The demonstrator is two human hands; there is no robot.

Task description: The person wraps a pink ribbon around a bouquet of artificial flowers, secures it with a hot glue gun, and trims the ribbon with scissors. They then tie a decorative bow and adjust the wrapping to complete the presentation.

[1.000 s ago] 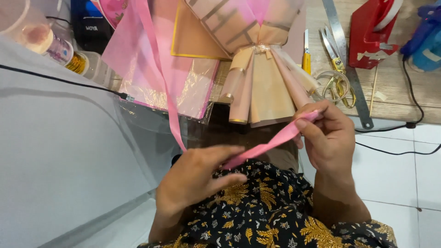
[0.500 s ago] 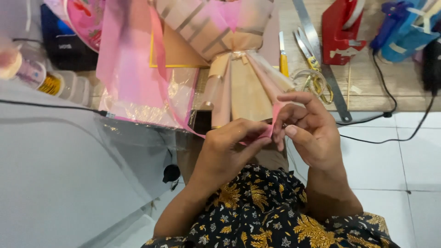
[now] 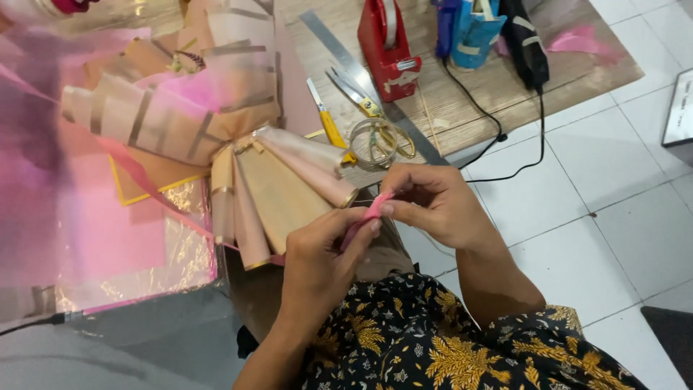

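Observation:
My left hand (image 3: 321, 253) and my right hand (image 3: 437, 206) meet in front of my lap, and both pinch a bunched piece of pink ribbon (image 3: 367, 215) between the fingertips. Just beyond the hands lies a wrapped bouquet (image 3: 216, 137) in beige and gold-striped paper with pink tissue inside, its pleated lower end fanned toward me. A thin strand of pink ribbon (image 3: 144, 180) runs from the left across the paper toward the bouquet's base.
On the low wooden board (image 3: 577, 79) lie scissors (image 3: 361, 101), a yellow cutter (image 3: 328, 123), a metal ruler (image 3: 346, 61), a red tape dispenser (image 3: 390, 50), a blue holder (image 3: 473, 32) and a black cable (image 3: 520, 137). White floor tiles (image 3: 613, 202) are at right.
The long stretch of ribbon between my hands has been gathered into a small bunch as the hands came together. The view has swung right, showing more floor.

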